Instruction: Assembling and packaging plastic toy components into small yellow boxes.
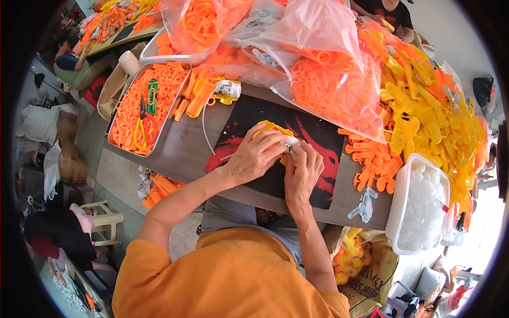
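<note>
Over a black and red mat [249,119], my left hand [256,153] curls round a yellow plastic part [273,127], most of it hidden under the fingers. My right hand [304,168] is closed at its right side, fingertips pinching a small whitish piece [290,142] set against the yellow part. A thin pale tube [227,157] pokes out beside my left wrist. Beyond the mat's far left corner lies a yellow and orange plastic assembly [214,93] with a whitish cylinder and a thin tube trailing from it.
Scissors [140,130] and a green tool [152,96] lie on a tray of orange parts [177,90]. Bagged orange parts [331,90] stand behind the mat, a yellow heap [424,100] to the right. A white bin [401,212] holds clear pieces. Loose orange parts [371,164] lie nearby.
</note>
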Tool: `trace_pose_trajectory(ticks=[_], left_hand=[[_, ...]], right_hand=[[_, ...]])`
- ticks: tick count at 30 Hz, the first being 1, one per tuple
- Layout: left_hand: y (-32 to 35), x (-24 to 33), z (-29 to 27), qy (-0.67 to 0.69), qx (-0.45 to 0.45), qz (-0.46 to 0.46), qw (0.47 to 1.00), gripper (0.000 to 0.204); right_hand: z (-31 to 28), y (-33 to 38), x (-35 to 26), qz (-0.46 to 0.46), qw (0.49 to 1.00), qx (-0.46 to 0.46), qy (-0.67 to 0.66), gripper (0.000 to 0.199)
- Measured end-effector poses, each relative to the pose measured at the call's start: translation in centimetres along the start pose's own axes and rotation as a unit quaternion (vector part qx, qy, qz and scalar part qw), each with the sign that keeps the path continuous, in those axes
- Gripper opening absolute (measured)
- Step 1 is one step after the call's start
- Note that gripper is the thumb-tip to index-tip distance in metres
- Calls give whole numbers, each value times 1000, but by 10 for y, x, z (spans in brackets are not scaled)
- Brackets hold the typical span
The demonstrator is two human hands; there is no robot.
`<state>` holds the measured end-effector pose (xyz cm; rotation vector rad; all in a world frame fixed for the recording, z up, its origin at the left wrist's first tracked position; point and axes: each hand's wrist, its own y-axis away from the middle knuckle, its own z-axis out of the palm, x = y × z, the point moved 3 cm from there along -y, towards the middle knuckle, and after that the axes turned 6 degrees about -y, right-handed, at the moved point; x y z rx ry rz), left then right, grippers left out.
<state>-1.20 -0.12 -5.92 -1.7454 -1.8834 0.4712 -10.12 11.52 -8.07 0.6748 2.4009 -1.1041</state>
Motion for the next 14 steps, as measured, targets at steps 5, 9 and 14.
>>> trace_pose_trajectory(ticks=[5,9,14], left_hand=[[5,-6,8,-25,-5,44,999,27],[3,-6,7,-40,9,34,999,29],[21,2,10,-61,0,24,998,44]], right_hand=[[4,1,1,-3,1000,-15,-6,36],[6,-3,1,-6,999,-12,-31,39],[-2,1,11,61,989,-44,-124,36]])
